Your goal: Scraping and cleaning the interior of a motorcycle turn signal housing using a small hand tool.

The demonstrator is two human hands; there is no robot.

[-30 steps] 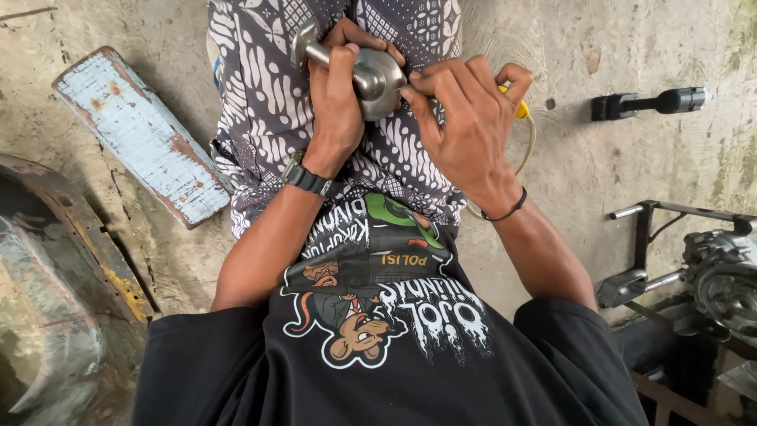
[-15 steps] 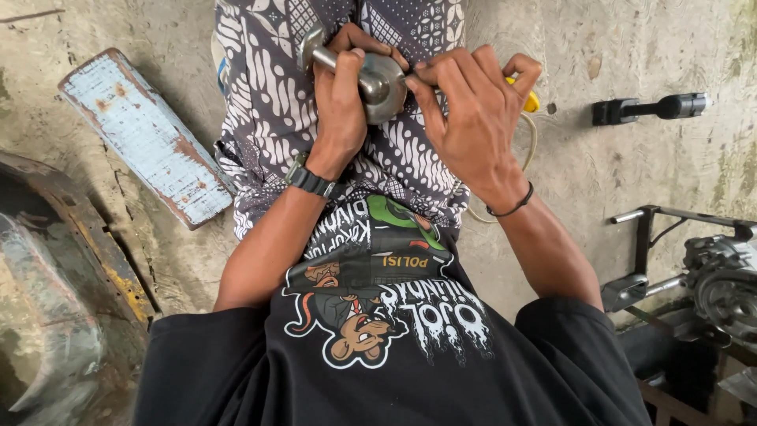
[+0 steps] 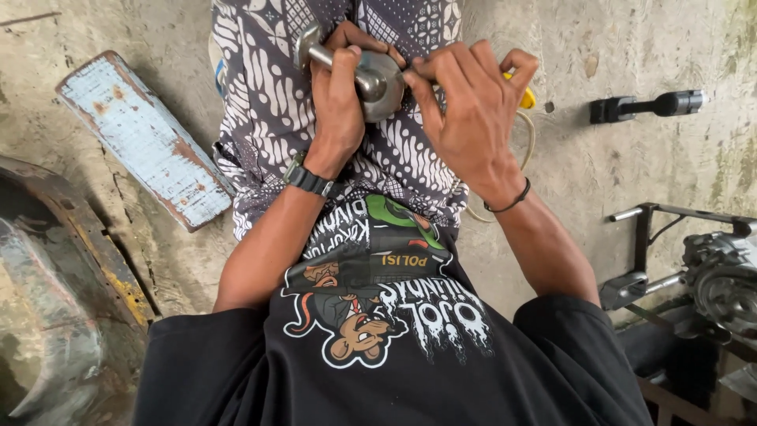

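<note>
Head view, looking straight down at the person's lap and a concrete floor (image 3: 599,173).

Left hand (image 3: 339,102): grip closed around a metal part (image 3: 371,75), a short steel shaft ending in a rounded, cup-like head. Fingers wrap the shaft; the thumb lies along it. A dark watch (image 3: 307,177) sits on that wrist.

Right hand (image 3: 473,110): fingers curled and bunched at the right side of the rounded head, fingertips touching it. They seem to pinch something small there, but the hand hides it, so I cannot tell what. A thin black cord bracelet (image 3: 509,201) is on this wrist.

The metal part is held above the lap, over a black-and-white patterned cloth (image 3: 260,87) that covers the legs. It sits between the two hands, near the top edge of the view.

Behind the right hand, a yellow object (image 3: 527,99) shows partly, with a pale cord (image 3: 530,142) looping on the floor beside it.

Floor, left side: a worn pale-blue board (image 3: 142,138) with rust patches, lying at a slant. Beyond it, at the left edge, a curved rusty metal panel (image 3: 55,268).

Floor, upper right: a black handled tool (image 3: 646,106), well apart from the hands. Lower right corner: a metal frame and machine parts (image 3: 710,276).
</note>
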